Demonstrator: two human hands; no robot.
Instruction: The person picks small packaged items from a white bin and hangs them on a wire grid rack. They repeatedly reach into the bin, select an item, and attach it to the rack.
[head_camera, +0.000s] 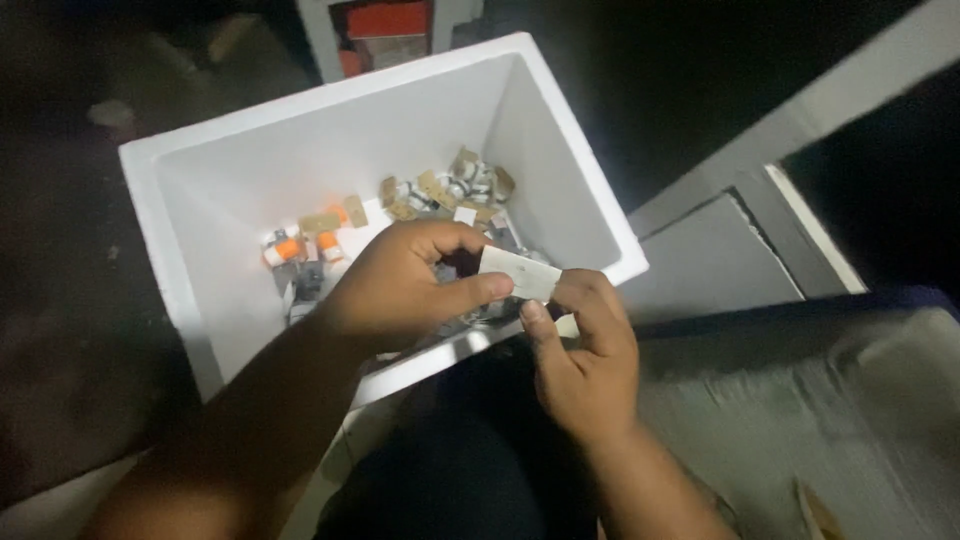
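Paper is what both hands share: a small pale card (520, 274) sits between them, over the near wall of a white foam box (200, 200). Its long axis runs left to right, dipping slightly toward the right. The left hand (400, 285) pinches the card's left end between thumb and curled fingers, closed firmly on it. The right hand (585, 350) comes up from below and grips the right end, thumb tip on the lower edge. Both hands are equally near, and the card bridges them. Under the hands, inside the box, lies a loose heap of small parts (440, 195), some tan, some white with orange (285, 248). Beyond the box the room is dark; pale grey panels (720, 250) slant away on the right.
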